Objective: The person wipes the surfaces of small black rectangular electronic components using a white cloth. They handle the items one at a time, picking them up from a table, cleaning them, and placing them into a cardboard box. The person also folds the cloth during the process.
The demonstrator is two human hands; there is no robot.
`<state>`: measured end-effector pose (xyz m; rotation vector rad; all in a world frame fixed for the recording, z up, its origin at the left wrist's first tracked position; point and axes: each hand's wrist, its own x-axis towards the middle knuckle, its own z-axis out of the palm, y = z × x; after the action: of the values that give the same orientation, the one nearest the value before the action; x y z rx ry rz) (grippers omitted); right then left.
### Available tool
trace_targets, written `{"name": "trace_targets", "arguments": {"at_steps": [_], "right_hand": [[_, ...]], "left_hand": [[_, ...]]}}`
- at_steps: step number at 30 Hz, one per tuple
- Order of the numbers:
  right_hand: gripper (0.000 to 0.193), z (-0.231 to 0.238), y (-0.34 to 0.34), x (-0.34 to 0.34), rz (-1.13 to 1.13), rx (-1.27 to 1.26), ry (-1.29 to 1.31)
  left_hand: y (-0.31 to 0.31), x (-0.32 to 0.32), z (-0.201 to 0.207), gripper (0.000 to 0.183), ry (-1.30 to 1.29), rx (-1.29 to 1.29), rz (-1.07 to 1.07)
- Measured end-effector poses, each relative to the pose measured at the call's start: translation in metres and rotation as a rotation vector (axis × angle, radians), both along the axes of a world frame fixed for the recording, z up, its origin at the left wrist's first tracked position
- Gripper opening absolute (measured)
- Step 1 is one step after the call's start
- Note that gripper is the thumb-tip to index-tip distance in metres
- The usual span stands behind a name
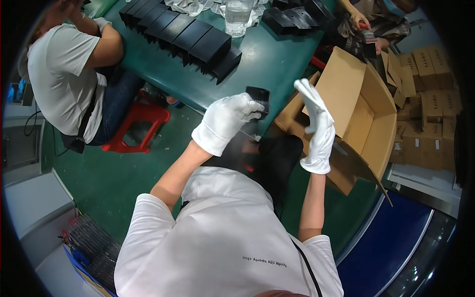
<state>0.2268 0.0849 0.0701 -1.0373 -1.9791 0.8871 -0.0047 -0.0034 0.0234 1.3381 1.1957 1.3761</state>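
My left hand (222,121), in a white glove, grips a small glossy black rectangular piece (259,99) between thumb and fingers, just off the near edge of the green table (277,62). My right hand (319,131), also gloved in white, is raised beside the open cardboard box (373,106). Its fingers are stretched out and it holds nothing. Beyond my left hand, a long row of black box-like pieces (179,32) stands on the table. More black pieces (294,20) lie at the table's far right.
A transparent jug-like container (238,17) stands on the table among crumpled white material. On the left a person (64,74) sits by a red stool (141,121). At the upper right another person's hand (359,21) grips a red-handled object. Stacked cartons (428,116) fill the right side.
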Motion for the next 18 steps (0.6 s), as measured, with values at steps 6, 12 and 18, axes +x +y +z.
{"name": "trace_targets", "arguments": {"at_steps": [6,12,18], "right_hand": [[0.023,-0.013,0.020,-0.051,0.306,0.619,-0.209],[0.013,0.000,0.005,-0.037,0.206,0.585,-0.576],[0.031,0.009,-0.023,-0.022,0.215,0.434,-0.627]], "left_hand": [[0.008,0.016,0.005,0.025,-0.463,-0.149,0.011],[0.008,0.018,0.021,0.022,0.832,0.265,0.219],[0.005,0.031,0.025,0.015,1.009,0.268,0.270]]}}
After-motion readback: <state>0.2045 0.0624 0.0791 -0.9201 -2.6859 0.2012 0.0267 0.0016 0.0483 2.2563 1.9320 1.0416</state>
